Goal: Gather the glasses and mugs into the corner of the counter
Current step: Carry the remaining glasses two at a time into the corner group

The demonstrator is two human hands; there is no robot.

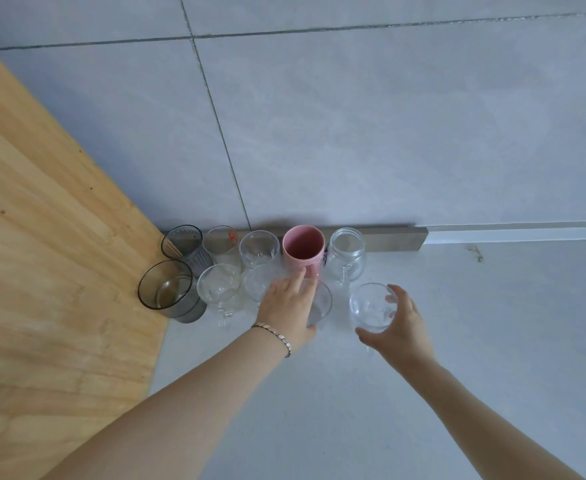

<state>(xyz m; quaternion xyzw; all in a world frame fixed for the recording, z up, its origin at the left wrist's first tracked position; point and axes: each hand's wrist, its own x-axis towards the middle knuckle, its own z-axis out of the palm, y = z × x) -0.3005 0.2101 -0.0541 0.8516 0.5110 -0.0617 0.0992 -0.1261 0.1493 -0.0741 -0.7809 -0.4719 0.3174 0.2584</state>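
Several glasses stand in two rows in the counter's corner beside a wooden panel. The back row holds a ribbed grey glass (184,244), two clear glasses, a pink mug (302,249) and a clear jar mug (347,255). In front stand a smoky tumbler (166,289) and clear handled glasses (219,288). My left hand (286,306) is wrapped around a clear glass (321,303) just in front of the pink mug. My right hand (400,325) grips another clear glass (371,306) to the right, in front of the jar mug.
The wooden panel (49,271) rises along the left. A tiled wall (353,133) with a metal strip (392,239) at its base closes the back. Pale grey counter (319,393) stretches forward and to the right.
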